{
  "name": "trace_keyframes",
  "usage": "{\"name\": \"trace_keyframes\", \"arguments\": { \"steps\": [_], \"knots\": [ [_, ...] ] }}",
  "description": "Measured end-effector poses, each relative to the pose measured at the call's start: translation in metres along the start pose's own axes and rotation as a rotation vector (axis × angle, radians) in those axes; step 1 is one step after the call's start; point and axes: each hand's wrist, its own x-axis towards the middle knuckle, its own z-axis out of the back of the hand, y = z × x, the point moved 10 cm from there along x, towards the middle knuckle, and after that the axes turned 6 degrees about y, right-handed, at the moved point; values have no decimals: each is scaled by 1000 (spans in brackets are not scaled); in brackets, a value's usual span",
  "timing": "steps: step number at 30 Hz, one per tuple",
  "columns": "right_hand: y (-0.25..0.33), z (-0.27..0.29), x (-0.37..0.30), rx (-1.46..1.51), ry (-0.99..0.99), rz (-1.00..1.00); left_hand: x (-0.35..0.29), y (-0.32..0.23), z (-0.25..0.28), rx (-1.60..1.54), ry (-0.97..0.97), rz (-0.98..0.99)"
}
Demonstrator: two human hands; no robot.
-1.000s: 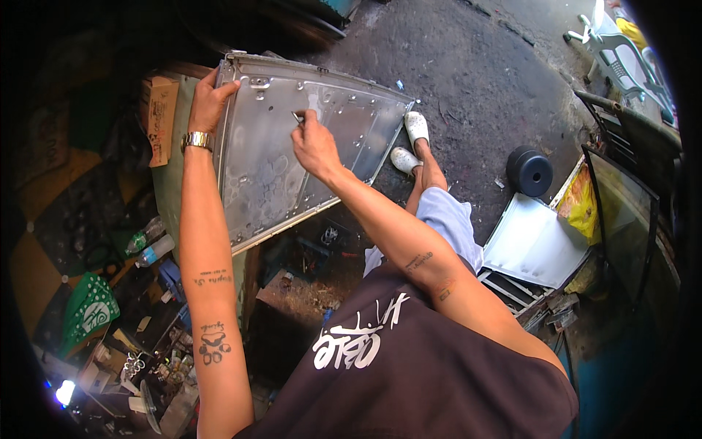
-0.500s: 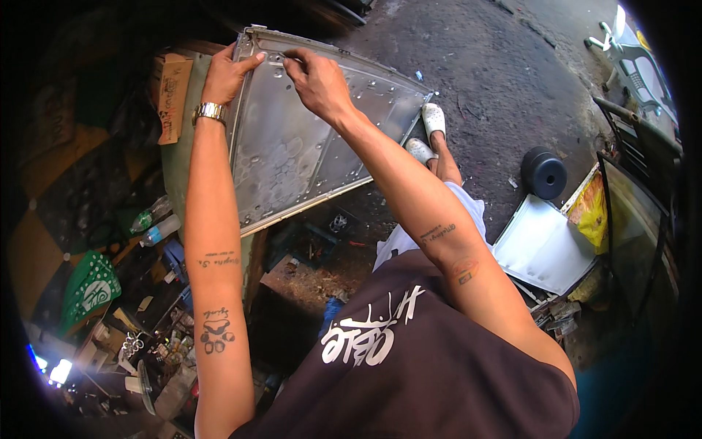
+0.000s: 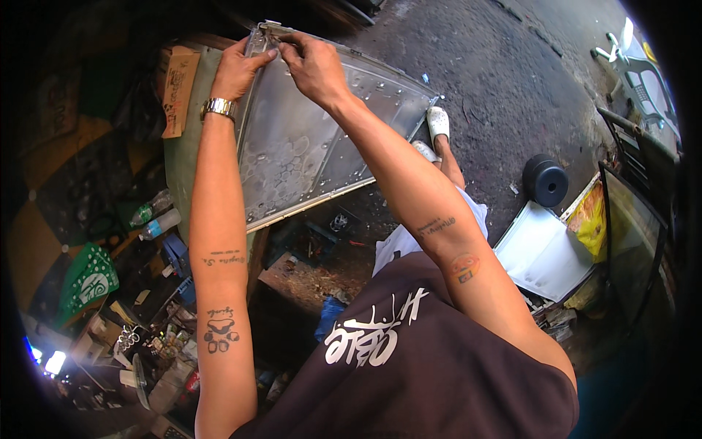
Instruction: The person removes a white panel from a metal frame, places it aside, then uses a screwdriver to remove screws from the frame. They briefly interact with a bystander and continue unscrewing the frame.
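Observation:
A large grey metal panel [image 3: 292, 150] with raised edges, a worn patterned surface and scattered drops or specks lies tilted in front of me. My left hand [image 3: 235, 75], with a metal-band watch [image 3: 219, 108] on its wrist, grips the panel's upper left edge. Its thumb lies over the face, while the other fingers are partly hidden behind the edge. Close to that thumb, at the panel's top corner, my right hand [image 3: 317, 72] has its thumb and fingers pinched together. Whatever is between those fingertips is too small to make out.
Cardboard [image 3: 175, 91] stands left of the panel, above plastic bottles [image 3: 159, 224] and workshop clutter. White clogs [image 3: 438, 126] are on my feet. Rightward are a black round weight-like object [image 3: 545, 180], a white panel [image 3: 540, 249], a framed glass pane [image 3: 635, 241] and a white-framed chair [image 3: 643, 80].
My right hand has moved up toward the panel's top corner, and its fingertips are now beside my left thumb. My left hand keeps its grip on the edge.

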Motion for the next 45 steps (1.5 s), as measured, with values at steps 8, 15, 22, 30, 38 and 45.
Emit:
{"name": "trace_keyframes", "arguments": {
  "steps": [8,15,22,30,38,45],
  "knots": [
    [3,-1,1,-29,9,-37,1,4,-2,-64,33,3],
    [12,-4,6,-49,-24,-138,2,0,2,49,-14,-48],
    [-33,-72,9,1224,211,-712,6,15,6,45,27,30],
    [-9,-13,19,179,74,-566,8,4,7,143,17,-93],
    [44,-6,22,-665,267,94,2,1,-2,-34,-7,-19],
    [35,12,-7,-100,-192,35,-3,-9,4,-91,-82,-80]
  ]
}}
